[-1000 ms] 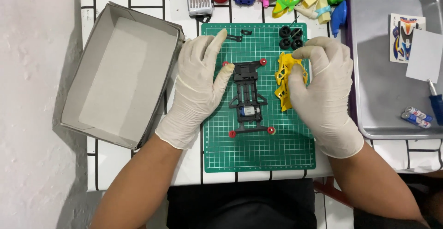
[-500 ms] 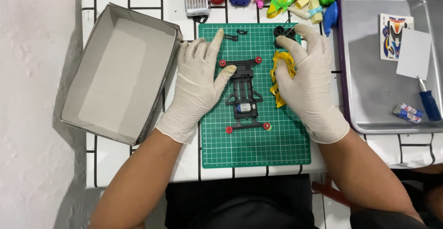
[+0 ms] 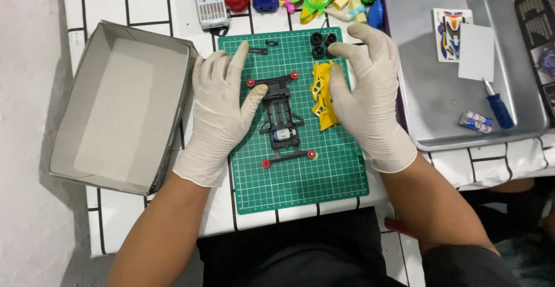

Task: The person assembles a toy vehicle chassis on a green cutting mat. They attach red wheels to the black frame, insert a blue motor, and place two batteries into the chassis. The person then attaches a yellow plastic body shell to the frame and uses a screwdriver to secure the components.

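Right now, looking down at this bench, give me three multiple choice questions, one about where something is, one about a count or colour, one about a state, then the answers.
1. Where does the yellow car body lie?
A. In the grey box
B. On the green cutting mat, right of the black chassis
C. In the metal tray

2. How many red rollers show on the chassis corners?
A. Two
B. Four
C. Six

3. What state is the grey cardboard box in?
A. Open, nothing in it
B. Closed with a lid
C. Full of parts

Answers: 1 B, the body rests on the mat beside the right hand. 2 B, one roller shows at each corner. 3 A, its bare floor shows, left of the left hand.
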